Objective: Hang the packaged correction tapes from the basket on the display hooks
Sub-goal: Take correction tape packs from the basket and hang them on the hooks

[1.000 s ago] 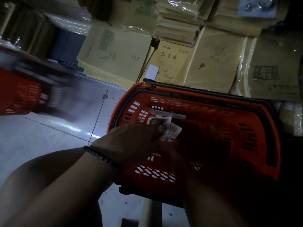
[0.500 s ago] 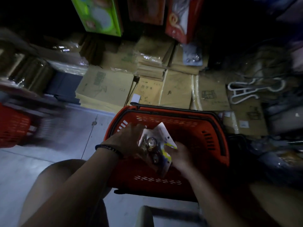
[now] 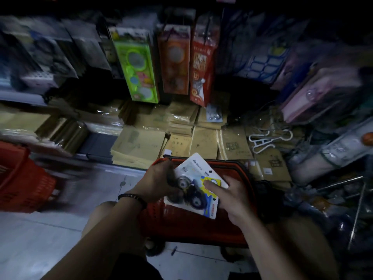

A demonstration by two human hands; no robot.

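Red basket [image 3: 245, 174], white correction tape pack [image 3: 198, 178] with yellow and blue print, lime-green hanging package [image 3: 137, 67], black wristband [image 3: 132, 198]

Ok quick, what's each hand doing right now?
Left hand: gripping the tape packs.
Right hand: holding the same packs from the other side.

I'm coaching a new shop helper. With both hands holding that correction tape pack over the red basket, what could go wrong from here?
The left hand and right hand hold the pack by its sides, so it might slip back into the basket. Its hang hole is small and the light is dim, so it may miss a hook. Bare metal rods on the right could catch an arm.
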